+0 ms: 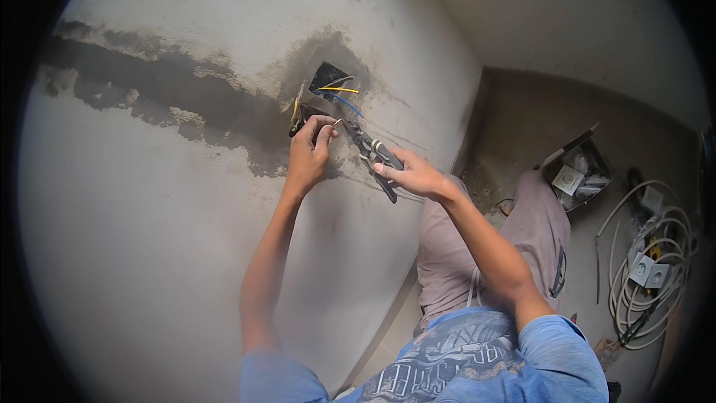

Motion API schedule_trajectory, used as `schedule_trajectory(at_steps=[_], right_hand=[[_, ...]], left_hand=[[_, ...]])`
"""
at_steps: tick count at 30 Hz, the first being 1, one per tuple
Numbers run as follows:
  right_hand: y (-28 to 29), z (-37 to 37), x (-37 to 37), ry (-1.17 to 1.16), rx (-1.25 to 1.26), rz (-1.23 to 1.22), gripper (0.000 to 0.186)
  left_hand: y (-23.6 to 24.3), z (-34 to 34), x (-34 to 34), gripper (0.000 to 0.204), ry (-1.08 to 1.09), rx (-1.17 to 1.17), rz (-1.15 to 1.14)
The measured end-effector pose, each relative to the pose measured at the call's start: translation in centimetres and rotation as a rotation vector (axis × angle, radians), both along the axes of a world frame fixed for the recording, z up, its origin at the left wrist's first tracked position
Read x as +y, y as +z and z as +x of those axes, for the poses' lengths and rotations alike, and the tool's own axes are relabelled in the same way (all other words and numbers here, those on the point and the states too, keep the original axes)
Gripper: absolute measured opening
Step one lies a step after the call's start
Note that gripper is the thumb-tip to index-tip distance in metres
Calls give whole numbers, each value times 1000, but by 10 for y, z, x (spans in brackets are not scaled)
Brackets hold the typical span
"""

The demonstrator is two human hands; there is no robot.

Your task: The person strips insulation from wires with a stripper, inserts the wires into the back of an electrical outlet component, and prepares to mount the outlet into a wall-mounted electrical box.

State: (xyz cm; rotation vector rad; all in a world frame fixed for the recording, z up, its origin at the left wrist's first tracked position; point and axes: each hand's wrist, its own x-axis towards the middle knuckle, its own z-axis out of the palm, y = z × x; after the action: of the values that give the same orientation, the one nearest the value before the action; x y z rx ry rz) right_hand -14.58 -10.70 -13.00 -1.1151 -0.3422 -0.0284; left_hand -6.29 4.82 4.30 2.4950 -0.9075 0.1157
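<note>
My left hand [310, 151] is closed at the wall, pinching a thin wire [337, 124] between thumb and fingertips. Its short end points toward the jaws of a pair of dark pliers [374, 152]. My right hand [412, 173] grips the pliers by their handles, jaws up and to the left. Whether the jaws touch the wire I cannot tell. Just above is a square black wall box [328, 77], from which a yellow wire [341, 90], a blue wire [346, 103] and a dark one stick out. A second wall opening [304, 115] with wires lies partly hidden behind my left fingers.
A grey plastered strip [179, 97] runs leftward across the white wall. On the floor at right, an open box [577, 172] holds white sockets and plastic wrapping. Beyond my legs [533, 216] lies a coil of pale cable [617, 283] with more white sockets [647, 272] on it.
</note>
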Motion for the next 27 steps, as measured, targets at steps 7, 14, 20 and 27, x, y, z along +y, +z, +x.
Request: schedule_trajectory(at_steps=[7, 14, 20, 27], right_hand=[[1, 1, 6, -141, -123, -44, 28], [-3, 6, 6, -157, -116, -73, 28], [-8, 13, 4, -198, -133, -109, 28], [9, 4, 6, -201, 9, -130, 28]], left_hand=[[-1, 4, 0, 17, -43, 11, -17], [-1, 2, 0, 18, -27, 31, -33], [2, 0, -3, 18, -26, 42, -24], [7, -2, -5, 18, -15, 54, 11]])
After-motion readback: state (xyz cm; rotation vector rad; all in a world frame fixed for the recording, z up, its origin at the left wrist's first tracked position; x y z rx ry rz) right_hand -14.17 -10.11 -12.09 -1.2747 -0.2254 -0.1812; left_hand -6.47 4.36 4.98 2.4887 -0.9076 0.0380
